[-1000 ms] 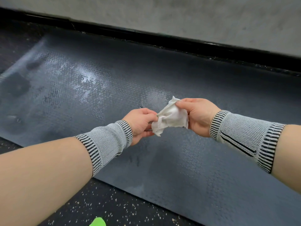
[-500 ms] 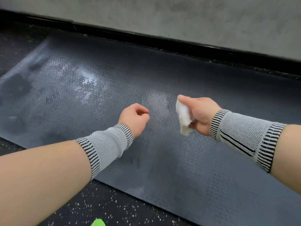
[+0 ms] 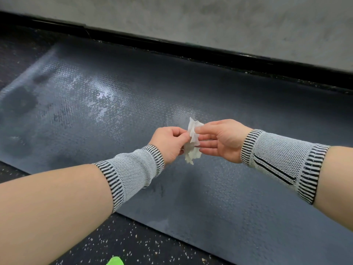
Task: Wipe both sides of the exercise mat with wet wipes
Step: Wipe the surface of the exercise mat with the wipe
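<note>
Both hands meet above the middle of the exercise mat, with a crumpled white wet wipe held between them, clear of the mat's surface. The left hand has its grip closed on the wipe's left side, thumb and curled fingers pinching the tissue near its middle. The right hand pinches the upper edge of the wipe between thumb and forefinger, while its other fingers lie nearly straight beneath, pointing toward the left hand. The lower end of the wipe hangs loose below both grips.

The dark grey mat lies flat on a black speckled floor, running from the left edge of the view to the lower right, its far long edge near a black baseboard under a grey wall. Its embossed surface shows pale wet sheen and streaks on the left half, and darker blotches near the left end. Each wrist wears a grey knitted sleeve with black striped cuffs. A bright green object peeks in at the bottom edge, too cut off to identify
</note>
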